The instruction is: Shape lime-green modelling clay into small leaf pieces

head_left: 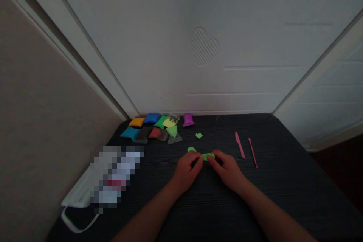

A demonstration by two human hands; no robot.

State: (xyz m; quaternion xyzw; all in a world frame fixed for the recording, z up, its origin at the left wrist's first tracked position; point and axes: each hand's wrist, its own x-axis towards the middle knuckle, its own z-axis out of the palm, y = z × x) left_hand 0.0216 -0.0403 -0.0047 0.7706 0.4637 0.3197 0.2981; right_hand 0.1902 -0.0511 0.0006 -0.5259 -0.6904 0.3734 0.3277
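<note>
Between my two hands is a flattened piece of light green modelling clay (pixel 208 157), pinched at its edges. The fingers of my left hand (pixel 186 168) close on its left end, and my right hand (pixel 227 166) grips the right end with thumb and fingers. Just behind my left hand lies a round green clay disc (pixel 191 149), partly covered by the fingers. A small torn lump of green clay (pixel 199 135) rests farther back on the dark table (pixel 215 211).
Several coloured clay packets (pixel 153 118) lie at the back left, with a purple packet (pixel 188 120) beside them. To the right are a pink plastic knife (pixel 239 145) and a thin pink tool (pixel 253 153). A partly blurred white face mask (pixel 81 189) lies at left. A white panel (pixel 170 45) stands behind the table.
</note>
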